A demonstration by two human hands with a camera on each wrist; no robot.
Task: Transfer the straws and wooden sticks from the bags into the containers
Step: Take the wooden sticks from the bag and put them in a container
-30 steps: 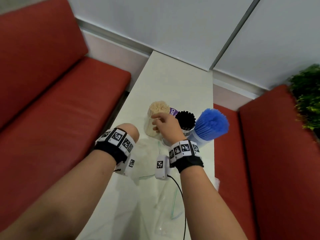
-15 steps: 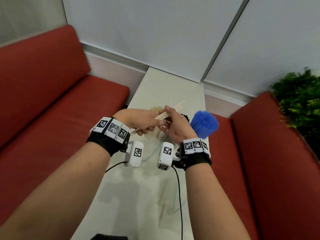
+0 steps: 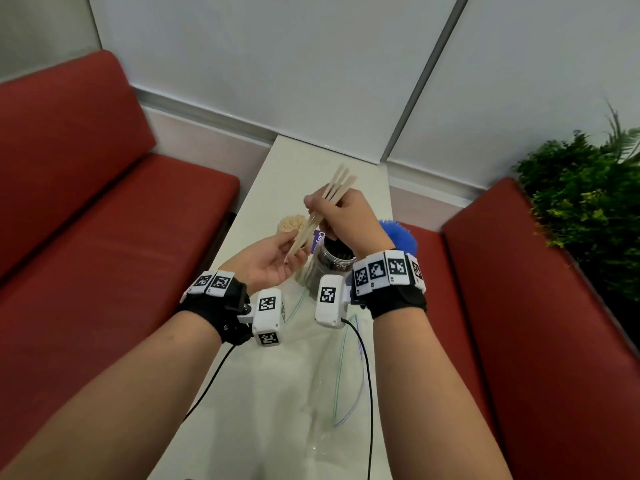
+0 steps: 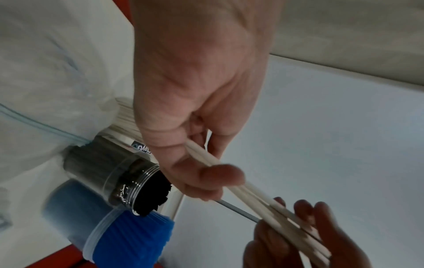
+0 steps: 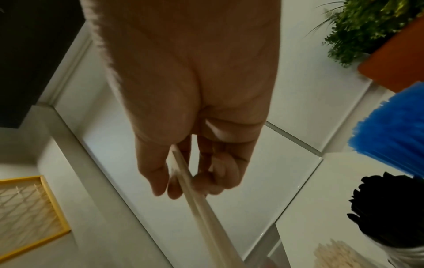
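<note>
A few wooden sticks [image 3: 337, 187] are held up in the air above the containers, slanting up and away from me. My right hand [image 3: 325, 209] grips them near the middle, fingers curled round them [image 5: 199, 204]. My left hand [image 3: 289, 252] is palm up under their lower ends, its thumb pinching them [image 4: 263, 197] against the fingers. Below the hands stand a clear container of wooden sticks [image 3: 291, 224], a jar of black straws [image 3: 334, 263] and a tub of blue straws [image 3: 401, 235], the last two partly hidden by my right wrist.
Flat clear zip bags [image 3: 332, 375] lie on the narrow white table [image 3: 301, 161] near me. Red benches [image 3: 104, 237] [image 3: 536, 306] run along both sides. A green plant [image 3: 588, 202] stands at the right. Cables hang from the wrist cameras.
A second ago my right hand was at the stick container and my left was low by the table. Both hands have since risen together with the sticks, which now tilt more upright.
</note>
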